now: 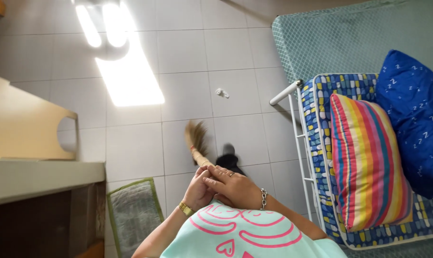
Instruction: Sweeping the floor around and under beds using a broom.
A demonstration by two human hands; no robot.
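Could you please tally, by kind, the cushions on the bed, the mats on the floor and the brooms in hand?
Cushions: 2, a rainbow-striped pillow and a dark blue pillow.
Floor mats: 1, a grey green-edged mat.
Brooms: 1, a straw hand broom.
Total: 4

Packages: none in view. Labels: none in view. Signs: none in view. Screens: none in view.
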